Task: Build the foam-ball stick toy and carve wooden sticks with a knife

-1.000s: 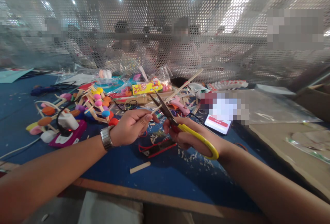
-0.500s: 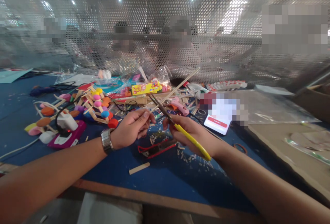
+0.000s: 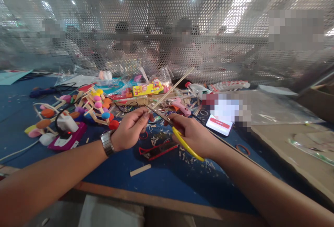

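Observation:
My left hand [image 3: 130,129], with a metal watch at the wrist, pinches the near end of a long thin wooden stick [image 3: 173,87] that slants up to the right. My right hand [image 3: 194,134] grips yellow-handled scissors [image 3: 182,141]; their dark blades reach left and meet the stick close to my left fingertips. Both hands hover over a blue mat [image 3: 161,178] strewn with wood shavings.
A stick-and-pompom model [image 3: 91,108] and a magenta device with a white plug [image 3: 66,134] sit at the left. A red-and-black tool [image 3: 156,150] and a loose craft stick [image 3: 141,170] lie below my hands. Craft packets, a pink glue gun [image 3: 180,106] and a phone [image 3: 219,124] lie behind; a perforated screen stands beyond.
The scissor blades have swung down from pointing up-left to lying nearly level and have closed against the stick. My right hand has shifted left, toward my left hand.

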`<act>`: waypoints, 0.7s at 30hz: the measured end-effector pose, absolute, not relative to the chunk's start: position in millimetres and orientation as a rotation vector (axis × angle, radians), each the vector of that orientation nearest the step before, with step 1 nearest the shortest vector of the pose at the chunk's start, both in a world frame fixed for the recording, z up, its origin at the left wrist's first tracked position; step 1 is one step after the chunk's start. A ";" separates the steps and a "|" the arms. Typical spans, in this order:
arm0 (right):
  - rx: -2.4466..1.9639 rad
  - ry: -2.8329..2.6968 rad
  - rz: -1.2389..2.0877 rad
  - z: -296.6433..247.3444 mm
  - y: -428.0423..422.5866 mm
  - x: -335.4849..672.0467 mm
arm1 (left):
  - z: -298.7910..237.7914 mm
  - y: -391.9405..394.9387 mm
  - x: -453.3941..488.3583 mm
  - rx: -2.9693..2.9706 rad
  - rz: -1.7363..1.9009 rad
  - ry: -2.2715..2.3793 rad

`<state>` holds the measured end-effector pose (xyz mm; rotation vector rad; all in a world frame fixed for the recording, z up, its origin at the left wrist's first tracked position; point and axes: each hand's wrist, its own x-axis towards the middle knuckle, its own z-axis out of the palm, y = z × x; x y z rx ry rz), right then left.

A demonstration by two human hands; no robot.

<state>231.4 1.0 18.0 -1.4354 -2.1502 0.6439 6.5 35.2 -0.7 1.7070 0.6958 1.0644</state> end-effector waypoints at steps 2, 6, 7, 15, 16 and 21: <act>-1.452 -2.181 0.581 17.4 1.0 230.9 | -0.6 35.0 7.1 1.701 1.080 0.683; -1.483 -2.203 0.503 14.6 1.1 229.6 | -0.6 34.3 6.6 1.726 1.093 0.687; -1.490 -2.203 0.495 14.1 1.2 229.5 | -0.7 34.1 6.1 1.741 1.088 0.693; -1.469 -2.210 0.483 13.8 1.5 230.1 | -0.9 34.2 4.5 1.793 1.082 0.706; -1.472 -2.210 0.485 13.9 1.5 230.0 | -0.8 34.5 4.4 1.805 1.086 0.708; -1.508 -2.223 0.489 14.6 1.4 229.1 | -2.0 36.2 3.3 1.831 1.080 0.698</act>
